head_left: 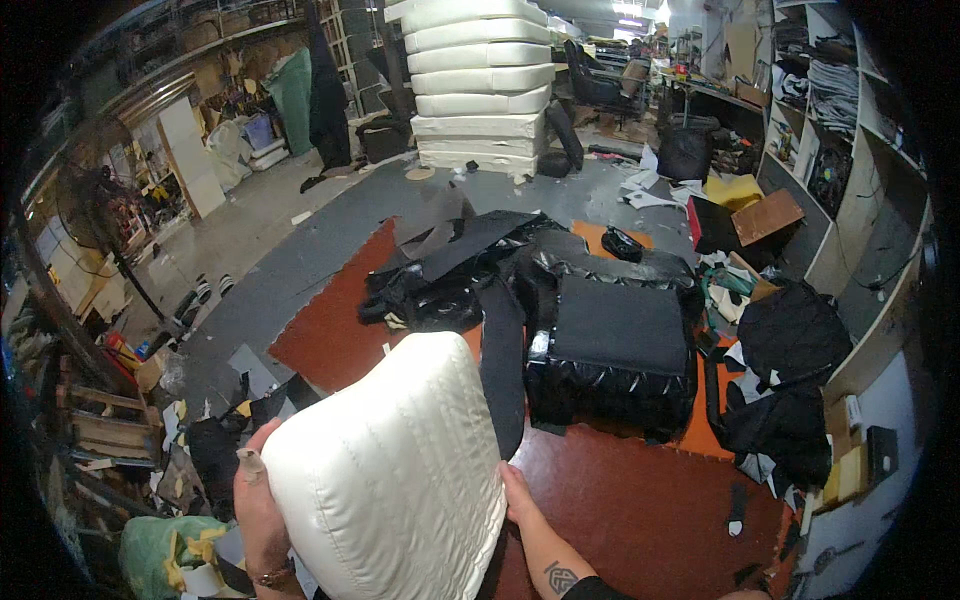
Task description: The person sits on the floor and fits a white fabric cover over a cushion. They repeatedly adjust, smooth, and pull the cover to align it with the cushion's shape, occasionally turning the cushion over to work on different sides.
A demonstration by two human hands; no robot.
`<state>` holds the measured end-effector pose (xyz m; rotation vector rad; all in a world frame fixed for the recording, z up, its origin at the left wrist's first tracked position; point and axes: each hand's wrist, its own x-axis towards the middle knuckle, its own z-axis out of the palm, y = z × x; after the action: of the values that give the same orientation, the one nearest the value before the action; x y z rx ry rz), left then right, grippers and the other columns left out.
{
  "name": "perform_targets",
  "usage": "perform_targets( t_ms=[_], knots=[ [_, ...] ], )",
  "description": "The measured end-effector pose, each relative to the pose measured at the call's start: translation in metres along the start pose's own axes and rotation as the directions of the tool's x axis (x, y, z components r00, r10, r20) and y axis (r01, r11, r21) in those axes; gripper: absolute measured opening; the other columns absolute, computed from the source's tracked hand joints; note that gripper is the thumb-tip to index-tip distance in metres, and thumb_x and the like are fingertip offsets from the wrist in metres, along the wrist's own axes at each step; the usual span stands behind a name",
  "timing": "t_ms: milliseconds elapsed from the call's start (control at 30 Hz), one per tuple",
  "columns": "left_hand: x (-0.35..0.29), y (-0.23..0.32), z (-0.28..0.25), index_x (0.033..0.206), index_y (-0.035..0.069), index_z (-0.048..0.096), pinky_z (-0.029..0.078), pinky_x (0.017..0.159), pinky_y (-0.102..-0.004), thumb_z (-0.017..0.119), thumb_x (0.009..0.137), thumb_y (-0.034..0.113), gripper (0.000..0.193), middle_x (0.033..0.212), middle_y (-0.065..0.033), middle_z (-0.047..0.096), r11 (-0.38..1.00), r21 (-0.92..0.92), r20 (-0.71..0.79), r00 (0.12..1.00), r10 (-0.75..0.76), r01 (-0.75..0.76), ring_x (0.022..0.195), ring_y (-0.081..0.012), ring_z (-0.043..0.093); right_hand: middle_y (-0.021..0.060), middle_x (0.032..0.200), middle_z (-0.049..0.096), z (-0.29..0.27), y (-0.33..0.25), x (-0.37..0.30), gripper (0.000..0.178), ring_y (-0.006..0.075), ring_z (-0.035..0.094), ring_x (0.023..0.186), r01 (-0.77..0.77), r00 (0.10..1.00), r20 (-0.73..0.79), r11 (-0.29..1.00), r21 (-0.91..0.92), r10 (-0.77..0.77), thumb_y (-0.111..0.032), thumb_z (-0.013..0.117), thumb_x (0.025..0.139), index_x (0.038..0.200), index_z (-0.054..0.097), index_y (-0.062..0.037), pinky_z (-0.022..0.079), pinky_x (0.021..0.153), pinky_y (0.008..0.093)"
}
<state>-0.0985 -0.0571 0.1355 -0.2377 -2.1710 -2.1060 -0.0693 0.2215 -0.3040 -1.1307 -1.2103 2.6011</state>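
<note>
A white padded cushion (pixel 385 470), its smooth side panel seamed to a wrinkled, stitched face, stands tilted in front of me. My left hand (pixel 260 500) is closed round its left edge, with a beige wrap on one finger. At the lower right edge, my right hand (pixel 514 490) grips the same cushion; some of its fingers are hidden behind it. Just beyond lies a black upholstered block (pixel 618 345) with a matte top and shiny, gathered sides. A long black strip of material (pixel 502 365) runs down between that block and the cushion.
Reddish-brown matting (pixel 640 500) covers the floor. Black material (pixel 430 290) is heaped beyond the cushion. A tall stack of white cushions (pixel 480 90) stands at the back. Shelves (pixel 840 130) line the right; scraps, a green bag (pixel 150 550) and a wooden frame (pixel 110 425) crowd the left.
</note>
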Motion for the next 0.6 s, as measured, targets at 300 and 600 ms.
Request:
perform_targets(
  t_ms=[300, 600],
  knots=[
    [0.048, -0.006, 0.02, 0.14, -0.005, 0.061, 0.054, 0.097, -0.0348, 0.045, 0.113, 0.041, 0.056, 0.126, -0.0161, 0.072, 0.964, -0.213, 0.057, 0.987, -0.151, 0.16, 0.111, -0.0223, 0.071, 0.0145, 0.13, 0.06, -0.082, -0.056, -0.099, 0.053, 0.0264, 0.059, 0.119, 0.257, 0.922, -0.308, 0.966, 0.04, -0.233, -0.042, 0.067, 0.104, 0.14, 0.047, -0.0081, 0.053, 0.101, 0.0473],
    [0.089, -0.268, 0.089, 0.121, -0.002, 0.071, 0.055, 0.083, -0.0431, 0.058, 0.106, 0.035, 0.041, 0.108, -0.0194, 0.075, 0.897, 0.411, -0.149, 0.982, -0.113, 0.166, 0.091, -0.031, 0.07, 0.0165, 0.135, 0.06, -0.213, -0.093, -0.199, 0.069, 0.0251, 0.062, 0.114, 0.111, 0.787, -0.267, 0.553, -0.826, -0.556, -0.035, 0.087, 0.086, 0.142, 0.058, -0.0067, 0.055, 0.098, 0.0414]
  ],
)
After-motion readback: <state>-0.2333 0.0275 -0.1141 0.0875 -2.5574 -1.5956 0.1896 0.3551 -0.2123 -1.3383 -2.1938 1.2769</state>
